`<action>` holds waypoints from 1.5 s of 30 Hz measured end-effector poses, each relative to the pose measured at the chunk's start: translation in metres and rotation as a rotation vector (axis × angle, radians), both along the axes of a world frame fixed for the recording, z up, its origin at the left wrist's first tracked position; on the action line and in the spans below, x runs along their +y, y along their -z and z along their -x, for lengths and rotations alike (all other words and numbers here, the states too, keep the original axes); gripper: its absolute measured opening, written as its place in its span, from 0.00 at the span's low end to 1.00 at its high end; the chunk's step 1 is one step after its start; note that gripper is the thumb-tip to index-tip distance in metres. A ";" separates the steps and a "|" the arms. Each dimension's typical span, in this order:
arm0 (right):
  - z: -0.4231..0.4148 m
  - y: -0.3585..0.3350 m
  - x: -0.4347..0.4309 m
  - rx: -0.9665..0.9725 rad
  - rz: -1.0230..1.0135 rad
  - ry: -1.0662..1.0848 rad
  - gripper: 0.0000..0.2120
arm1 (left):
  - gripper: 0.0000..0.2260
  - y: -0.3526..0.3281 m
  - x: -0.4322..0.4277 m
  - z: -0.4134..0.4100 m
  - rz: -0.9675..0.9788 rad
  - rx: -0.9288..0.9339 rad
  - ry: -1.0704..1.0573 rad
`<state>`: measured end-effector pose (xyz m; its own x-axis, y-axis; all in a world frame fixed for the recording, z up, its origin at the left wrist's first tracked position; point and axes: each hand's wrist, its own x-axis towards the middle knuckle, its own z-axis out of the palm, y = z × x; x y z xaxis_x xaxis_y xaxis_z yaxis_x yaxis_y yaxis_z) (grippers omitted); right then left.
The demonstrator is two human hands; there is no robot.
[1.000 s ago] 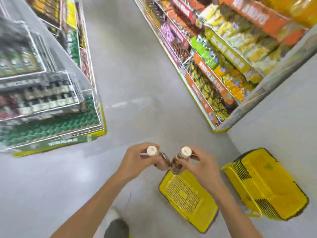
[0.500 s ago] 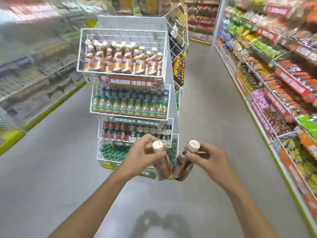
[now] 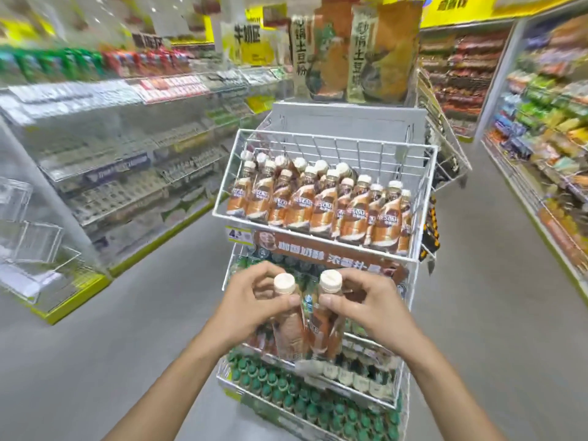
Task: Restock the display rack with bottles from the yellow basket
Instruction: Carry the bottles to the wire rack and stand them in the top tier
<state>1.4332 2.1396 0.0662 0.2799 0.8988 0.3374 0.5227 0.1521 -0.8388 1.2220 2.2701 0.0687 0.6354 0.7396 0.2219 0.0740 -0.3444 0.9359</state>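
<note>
A white wire display rack (image 3: 321,219) stands straight ahead, its top basket holding several brown coffee bottles (image 3: 321,205) with cream caps. My left hand (image 3: 251,303) grips one such brown bottle (image 3: 288,326) by its neck, and my right hand (image 3: 366,303) grips a second brown bottle (image 3: 326,329) the same way. Both bottles are upright, side by side and touching, in front of the rack's lower tiers and below the top basket. The yellow basket is out of view.
Lower rack tiers hold green-capped bottles (image 3: 305,399) and other drinks. Long store shelves (image 3: 105,173) run along the left, and snack shelves (image 3: 547,160) line the right aisle. Grey floor (image 3: 105,338) lies on both sides of the rack.
My view has swung up from the floor and yellow baskets to the rack, which is now much closer. Both hands have carried the bottles up towards it.
</note>
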 end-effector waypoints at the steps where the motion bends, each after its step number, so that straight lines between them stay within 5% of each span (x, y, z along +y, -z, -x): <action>1: -0.007 -0.007 0.025 -0.009 0.000 -0.017 0.16 | 0.12 -0.007 0.021 -0.006 -0.020 -0.008 -0.026; 12: -0.039 -0.082 0.247 -0.001 -0.067 -0.049 0.10 | 0.19 -0.093 0.240 -0.031 -0.131 -0.124 -0.234; 21: -0.042 -0.077 0.281 0.002 0.101 0.102 0.14 | 0.25 -0.080 0.331 -0.057 -0.404 0.085 -0.417; 27: -0.022 -0.071 0.279 0.002 0.057 0.334 0.16 | 0.33 -0.068 0.352 -0.070 -0.453 0.167 -0.321; 36: -0.020 -0.070 0.294 -0.015 0.131 0.428 0.18 | 0.32 -0.079 0.397 -0.061 -0.005 0.100 0.368; 45: -0.041 -0.076 0.298 0.057 0.212 0.241 0.10 | 0.28 -0.068 0.403 -0.075 -0.166 0.187 0.120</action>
